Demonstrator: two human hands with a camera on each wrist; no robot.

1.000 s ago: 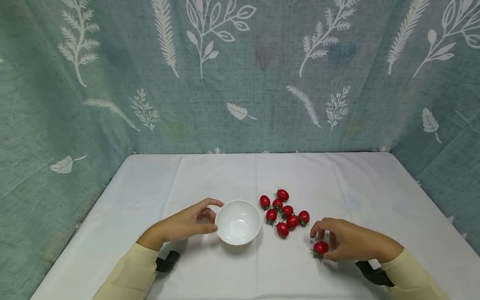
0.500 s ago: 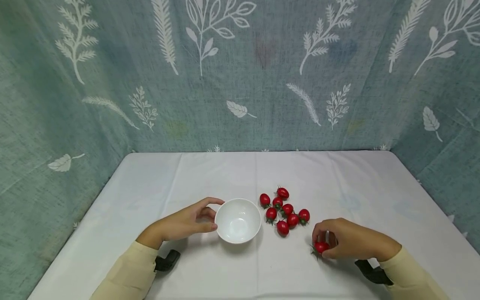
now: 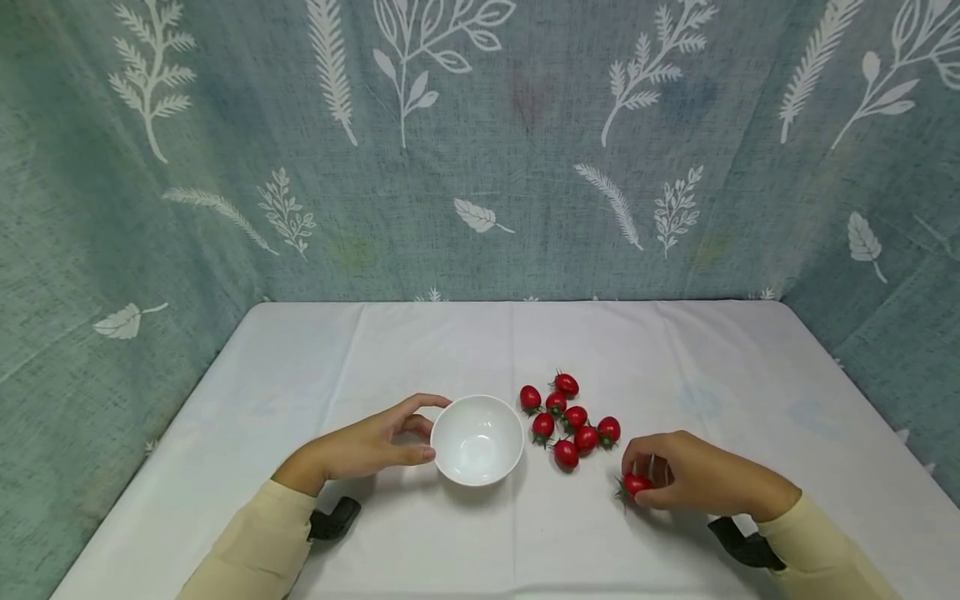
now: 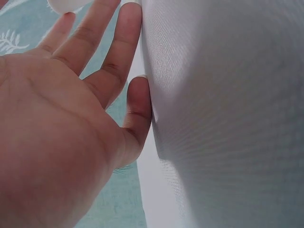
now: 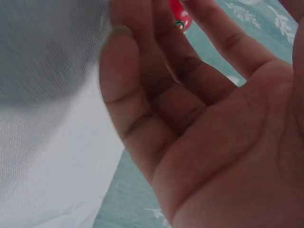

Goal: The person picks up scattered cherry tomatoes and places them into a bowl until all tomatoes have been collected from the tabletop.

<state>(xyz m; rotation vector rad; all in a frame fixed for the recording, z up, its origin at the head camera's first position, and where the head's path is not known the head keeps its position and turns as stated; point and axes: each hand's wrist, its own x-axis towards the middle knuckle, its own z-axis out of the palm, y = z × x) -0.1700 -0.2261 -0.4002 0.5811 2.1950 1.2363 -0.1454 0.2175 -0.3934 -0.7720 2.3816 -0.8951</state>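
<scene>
A white bowl point(image 3: 477, 440) stands on the white cloth. My left hand point(image 3: 375, 439) is at its left side, index finger and thumb touching the outer wall, fingers only slightly bent. The left wrist view shows a bit of the bowl point(image 4: 65, 4) at the top, above the outstretched fingers point(image 4: 126, 35). My right hand point(image 3: 690, 475) pinches a red cherry tomato point(image 3: 636, 485) between thumb and fingers, low over the cloth, its green stalk pointing left. Several cherry tomatoes point(image 3: 586, 439) lie loosely grouped right of the bowl. In the right wrist view bent fingers point(image 5: 121, 71) hide most of what they hold.
The table point(image 3: 300, 350) has a white cloth with fold lines. A blue-green curtain point(image 3: 525, 167) with white leaf prints hangs behind it and along both sides. A black strap point(image 3: 335, 518) is on the left wrist, another black strap point(image 3: 745, 546) on the right.
My right fingers have closed on the lone cherry tomato and it has shifted slightly up and left. The left hand and the bowl keep their places.
</scene>
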